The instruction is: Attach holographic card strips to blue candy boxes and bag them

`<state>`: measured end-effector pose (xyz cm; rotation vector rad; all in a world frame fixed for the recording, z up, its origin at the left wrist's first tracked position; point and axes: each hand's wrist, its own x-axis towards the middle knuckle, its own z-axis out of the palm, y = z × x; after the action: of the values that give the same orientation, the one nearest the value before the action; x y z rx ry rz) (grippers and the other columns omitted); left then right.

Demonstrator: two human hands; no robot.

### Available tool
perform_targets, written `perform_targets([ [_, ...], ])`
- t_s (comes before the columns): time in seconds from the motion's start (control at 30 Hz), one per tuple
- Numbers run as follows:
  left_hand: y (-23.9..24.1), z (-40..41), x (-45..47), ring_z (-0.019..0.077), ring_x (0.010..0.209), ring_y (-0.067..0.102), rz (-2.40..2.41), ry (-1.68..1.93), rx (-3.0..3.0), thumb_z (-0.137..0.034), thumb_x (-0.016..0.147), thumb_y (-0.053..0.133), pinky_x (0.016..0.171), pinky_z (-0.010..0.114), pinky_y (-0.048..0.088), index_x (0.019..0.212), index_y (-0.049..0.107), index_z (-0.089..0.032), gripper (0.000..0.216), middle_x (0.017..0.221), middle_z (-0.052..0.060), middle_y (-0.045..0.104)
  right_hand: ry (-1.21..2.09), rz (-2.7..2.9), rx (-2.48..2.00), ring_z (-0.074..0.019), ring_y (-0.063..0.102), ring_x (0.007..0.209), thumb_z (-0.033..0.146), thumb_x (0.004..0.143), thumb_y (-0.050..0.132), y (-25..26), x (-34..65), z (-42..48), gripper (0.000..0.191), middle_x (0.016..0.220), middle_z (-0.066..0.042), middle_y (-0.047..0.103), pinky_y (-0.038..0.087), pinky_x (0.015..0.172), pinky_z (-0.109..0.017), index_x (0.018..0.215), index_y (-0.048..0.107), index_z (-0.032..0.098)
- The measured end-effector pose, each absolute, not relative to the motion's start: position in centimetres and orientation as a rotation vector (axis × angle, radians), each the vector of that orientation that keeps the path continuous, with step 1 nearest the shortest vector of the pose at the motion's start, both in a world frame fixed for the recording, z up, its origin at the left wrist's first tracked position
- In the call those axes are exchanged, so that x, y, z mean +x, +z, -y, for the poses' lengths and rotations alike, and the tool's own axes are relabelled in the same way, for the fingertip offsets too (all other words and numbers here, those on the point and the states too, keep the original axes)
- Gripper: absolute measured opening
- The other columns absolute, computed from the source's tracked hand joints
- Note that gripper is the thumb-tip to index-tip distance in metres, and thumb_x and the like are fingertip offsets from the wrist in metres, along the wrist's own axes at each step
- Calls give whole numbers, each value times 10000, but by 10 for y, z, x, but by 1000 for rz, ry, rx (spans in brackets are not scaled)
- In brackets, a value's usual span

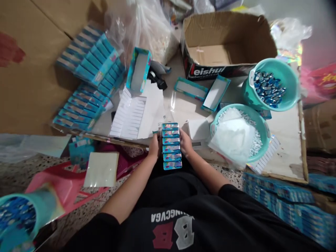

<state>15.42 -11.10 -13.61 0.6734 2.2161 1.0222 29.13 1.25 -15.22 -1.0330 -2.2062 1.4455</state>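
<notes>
Between my two hands, just off the table's front edge, is a row of small blue boxes in clear wrap. My left hand is closed on its left side, and my right hand grips the right side. Loose clear film stands up beyond the far end of the row. Close to my left hand lie white divider sheets with printed rows. A white box sits just past my right hand. Most of my fingertips are hidden behind the row.
Teal baskets hold white pellets and blue shiny pieces at the right. A cardboard carton stands behind, near open blue trays. Stacked blue packs rise at the left. A pink stool is below them.
</notes>
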Motion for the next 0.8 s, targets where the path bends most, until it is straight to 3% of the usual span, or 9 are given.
perform_targets([
  [0.33, -124, 171, 171, 303, 851, 691, -2144, 722, 953, -299, 898, 509, 771, 384, 499, 881, 527, -217, 86, 853, 113, 706, 1280, 2363, -1136, -233, 634, 827, 193, 903, 416, -138, 330, 17, 299, 892, -98, 706, 484, 781, -316, 1086, 652, 173],
  [0.5, -123, 188, 174, 294, 980, 677, -2092, 701, 1056, -296, 916, 451, 842, 406, 518, 983, 548, -205, 149, 1010, 151, 706, 1313, 2415, -1093, -246, 650, 833, 193, 882, 447, -131, 351, 36, 306, 920, -119, 711, 508, 784, -340, 1117, 642, 172],
  [0.6, -124, 176, 168, 271, 1107, 637, -2077, 726, 1121, -288, 920, 455, 933, 402, 503, 1171, 522, -171, 285, 1183, 177, 661, 1316, 2400, -1059, -240, 645, 966, 179, 863, 472, -129, 343, 34, 385, 1101, -132, 691, 509, 862, -345, 1228, 594, 178],
  [0.67, -124, 166, 163, 259, 1102, 636, -2059, 725, 1178, -259, 921, 445, 951, 395, 498, 1176, 547, -169, 289, 1186, 172, 660, 1303, 2381, -1049, -237, 629, 1026, 172, 855, 471, -129, 337, 30, 416, 1187, -142, 662, 507, 885, -344, 1257, 578, 175],
  [0.8, -124, 165, 157, 277, 986, 663, -2007, 677, 1297, -203, 878, 468, 917, 408, 508, 952, 657, -183, 203, 1017, 160, 698, 1297, 2395, -1064, -241, 642, 829, 161, 844, 427, -131, 344, 32, 291, 901, -107, 708, 517, 785, -354, 966, 691, 178],
])
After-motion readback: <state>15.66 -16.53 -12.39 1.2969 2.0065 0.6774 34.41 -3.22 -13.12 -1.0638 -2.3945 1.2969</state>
